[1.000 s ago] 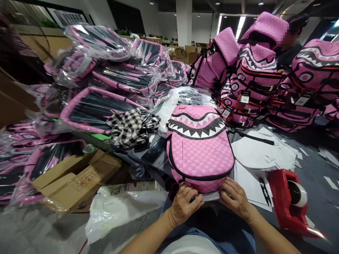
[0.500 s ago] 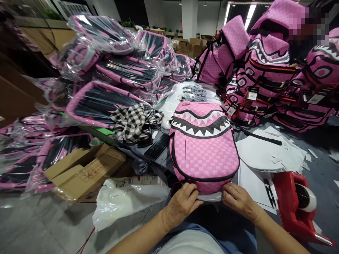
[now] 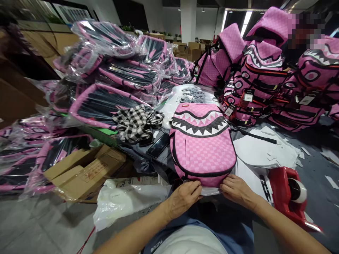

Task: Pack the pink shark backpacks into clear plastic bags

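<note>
A pink checkered backpack [image 3: 205,150] with a black-and-white toothed mouth print lies front up on the table before me, its base toward me. A strip of pale, see-through plastic [image 3: 210,191] shows at that base. My left hand [image 3: 184,197] is closed on the plastic at the base's left corner, fingers pinched. At the right corner my right hand [image 3: 235,190] pinches the same plastic edge. How far the plastic reaches under the backpack is hidden.
Plastic-wrapped backpacks [image 3: 106,106] pile up at left, and more pink backpacks [image 3: 262,77] stand at back right. Around me are a red tape dispenser [image 3: 284,197], white paper sheets [image 3: 265,148], black snips [image 3: 264,188], a phone [image 3: 159,145], a checkered cloth [image 3: 134,123] and a cardboard box [image 3: 90,173].
Both hands have moved slightly up toward the backpack's base, still gripping the plastic. The backpack's lower end sits a little higher in view. The camera view has shifted slightly.
</note>
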{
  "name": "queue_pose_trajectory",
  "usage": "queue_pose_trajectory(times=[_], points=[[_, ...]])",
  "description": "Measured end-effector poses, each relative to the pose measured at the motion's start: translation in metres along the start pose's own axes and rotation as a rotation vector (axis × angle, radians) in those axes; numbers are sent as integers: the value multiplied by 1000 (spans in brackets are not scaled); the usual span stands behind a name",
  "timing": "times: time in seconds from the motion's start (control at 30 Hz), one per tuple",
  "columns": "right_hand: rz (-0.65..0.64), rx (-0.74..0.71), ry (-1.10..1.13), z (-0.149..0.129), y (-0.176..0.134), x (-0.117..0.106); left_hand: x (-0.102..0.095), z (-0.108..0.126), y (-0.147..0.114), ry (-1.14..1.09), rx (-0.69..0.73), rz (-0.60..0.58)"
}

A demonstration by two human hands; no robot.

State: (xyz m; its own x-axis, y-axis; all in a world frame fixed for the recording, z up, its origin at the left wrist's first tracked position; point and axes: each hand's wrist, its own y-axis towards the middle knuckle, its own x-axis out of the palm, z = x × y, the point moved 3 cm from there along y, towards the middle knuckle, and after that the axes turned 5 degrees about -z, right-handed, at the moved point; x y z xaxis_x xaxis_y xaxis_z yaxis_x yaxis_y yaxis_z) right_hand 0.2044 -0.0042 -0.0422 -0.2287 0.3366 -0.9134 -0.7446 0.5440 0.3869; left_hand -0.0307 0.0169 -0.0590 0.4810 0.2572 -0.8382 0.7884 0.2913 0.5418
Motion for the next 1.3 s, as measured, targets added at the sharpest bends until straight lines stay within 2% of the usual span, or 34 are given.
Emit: queue_pose_trajectory(times=[0.07,0.13,0.2,0.27,0.33,0.4,0.43,0.5,0.57,0.7,0.8,0.87,0.93,1.03,1.1,1.13,1.2,1.3], points=[[-70,0,66,6,7,-5,-7,-6,6,-63,21,-67],[-171,-18,142,12,19,-20,-24,-15,17,-145,17,-195],[-266,-20,210,18,37,-48,-54,-26,34,-252,-7,-306],[-320,5,272,26,58,-87,-95,-40,59,-411,-24,-366],[-309,31,331,35,81,-130,-140,-54,86,-579,-35,-404],[-270,51,348,43,99,-166,-177,-65,111,-630,-72,-438],[-232,57,318,46,106,-179,-191,-69,121,-620,-91,-448],[-118,58,191,52,114,-192,-205,-70,134,-557,-86,-440],[38,52,64,54,114,-191,-205,-67,140,-426,-31,-366],[333,94,4,45,104,-178,-188,-62,143,-18,76,-88],[383,96,-29,33,98,-169,-181,-60,142,246,160,143],[389,58,-84,28,96,-163,-179,-56,140,326,204,255],[454,56,-161,29,96,-159,-177,-52,138,265,171,220],[561,156,-208,35,97,-155,-174,-47,134,109,117,-16],[526,150,-149,35,98,-152,-175,-47,129,111,192,-118],[481,119,-104,33,98,-150,-176,-48,126,126,238,-133],[385,61,-19,29,96,-147,-177,-56,122,135,276,-100],[273,38,52,24,86,-143,-173,-66,116,131,276,127]])
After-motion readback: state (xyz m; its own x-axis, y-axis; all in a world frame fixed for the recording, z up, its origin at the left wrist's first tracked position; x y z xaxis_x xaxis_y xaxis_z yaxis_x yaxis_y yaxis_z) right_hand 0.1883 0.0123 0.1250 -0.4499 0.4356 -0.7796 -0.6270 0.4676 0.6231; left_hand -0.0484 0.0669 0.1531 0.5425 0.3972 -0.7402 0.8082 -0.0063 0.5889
